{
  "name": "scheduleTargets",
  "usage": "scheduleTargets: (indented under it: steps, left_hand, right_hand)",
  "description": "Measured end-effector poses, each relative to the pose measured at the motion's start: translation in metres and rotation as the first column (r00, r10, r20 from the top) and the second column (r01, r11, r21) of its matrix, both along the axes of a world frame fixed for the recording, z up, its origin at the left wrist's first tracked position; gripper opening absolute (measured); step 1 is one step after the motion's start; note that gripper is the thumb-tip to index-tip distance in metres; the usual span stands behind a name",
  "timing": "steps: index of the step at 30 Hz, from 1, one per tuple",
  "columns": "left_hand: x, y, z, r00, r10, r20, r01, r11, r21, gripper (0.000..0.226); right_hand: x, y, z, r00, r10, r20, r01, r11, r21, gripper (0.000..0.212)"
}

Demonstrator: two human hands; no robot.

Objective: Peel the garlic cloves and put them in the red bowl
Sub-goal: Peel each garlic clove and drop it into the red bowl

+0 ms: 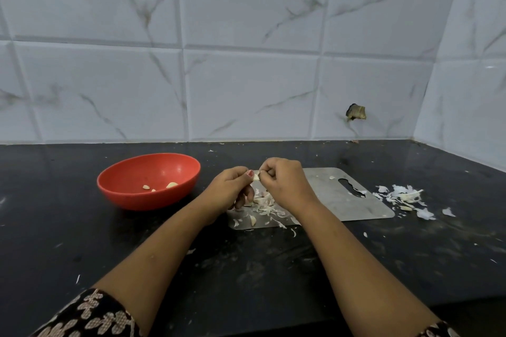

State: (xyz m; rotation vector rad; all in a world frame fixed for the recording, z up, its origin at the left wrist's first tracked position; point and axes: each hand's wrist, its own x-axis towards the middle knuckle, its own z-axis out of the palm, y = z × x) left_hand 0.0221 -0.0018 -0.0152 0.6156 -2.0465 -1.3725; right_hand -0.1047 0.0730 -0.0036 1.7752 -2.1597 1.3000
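A red bowl (124,189) stands on the black counter at the left, with three peeled cloves (171,185) lying inside. Above a steel cutting board (336,200), my left hand (231,189) and my right hand (284,180) meet and both pinch one small garlic clove (256,177) between their fingertips. Under the hands, on the board, lie several unpeeled cloves and loose skins (262,204). A single clove (252,220) rests near the board's front edge.
A heap of white garlic skins (402,197) lies on the counter right of the board. Scraps of skin are scattered over the black counter (273,268). A tiled wall with a broken hole (356,112) closes the back and right.
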Motion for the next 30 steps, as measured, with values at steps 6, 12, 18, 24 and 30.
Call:
scheduleTargets:
  steps: [6,12,18,24,30]
  left_hand:
    - [0.003,-0.003,0.003,1.000,-0.018,0.022,0.021,0.995,-0.096,0.022]
    - [0.005,-0.001,0.004,0.998,0.027,0.063,-0.012,0.976,-0.219,0.025]
    - [0.007,-0.005,0.002,0.953,0.241,0.184,-0.069,0.763,-0.642,0.022]
    - [0.007,-0.008,0.003,0.965,0.262,0.011,-0.191,0.729,-0.658,0.019]
    - [0.008,-0.012,0.001,0.963,0.255,-0.086,-0.261,0.803,-0.536,0.011]
  right_hand:
    - [0.002,0.001,0.001,0.999,0.004,0.033,-0.002,0.998,-0.057,0.016]
    - [0.004,-0.002,0.000,1.000,0.019,0.006,-0.018,0.991,-0.129,0.017]
    - [0.012,0.001,0.003,0.990,0.135,0.026,-0.122,0.950,-0.288,0.016]
    - [0.002,0.003,0.003,0.998,-0.039,-0.056,0.038,0.999,-0.013,0.019]
    - [0.003,0.006,0.004,0.979,-0.079,-0.187,0.123,0.964,0.236,0.015]
